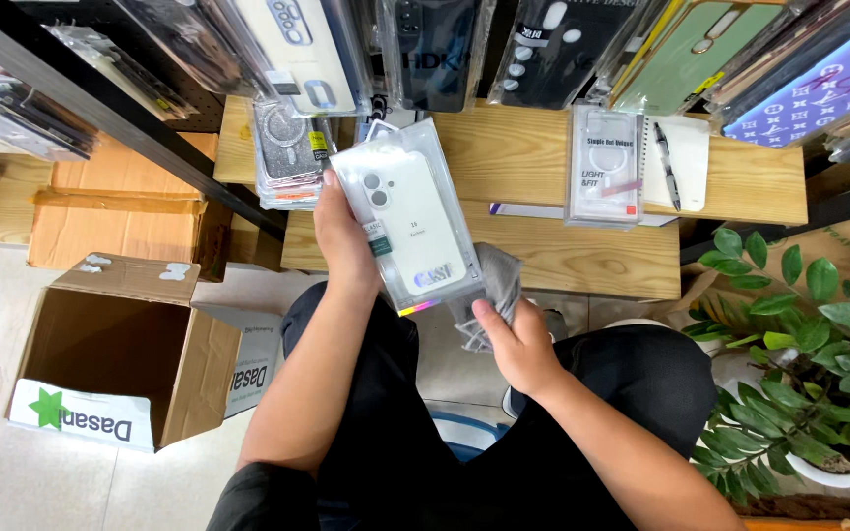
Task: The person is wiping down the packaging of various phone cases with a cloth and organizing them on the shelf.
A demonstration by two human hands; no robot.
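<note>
Head view: a seated person looks down at both hands held over the lap, in front of a low wooden desk (543, 261)
Left hand: the left hand (344, 241) is clamped on the left edge of a white phone case in a clear rectangular plastic pack (407, 221), which is held tilted above the desk's front edge
Right hand: the right hand (518, 344) is closed on a crumpled grey cloth (496, 290) that lies just under the pack's lower corner, touching or nearly so
Slip risk: the pack is gripped along one side only, so in my judgement a push from the cloth could twist it loose and drop it toward the lap or the floor
Stack risk: a pile of clear packed cases with a glittery one on top (287, 152) sits just beside the left hand at the desk's corner, and a nudge from the wrist could tip it off the edge
Other things: another clear packed case (604, 162) stands on the desk by a white notepad with a pen (679, 162); an open brown cardboard box (115, 354) sits on the floor, a green leafy plant (809, 344) at the right
Hidden: the left fingers behind the pack, the pack's back face and most of the cloth are out of sight
Cut off: the hanging cases along the top run out of frame
</note>
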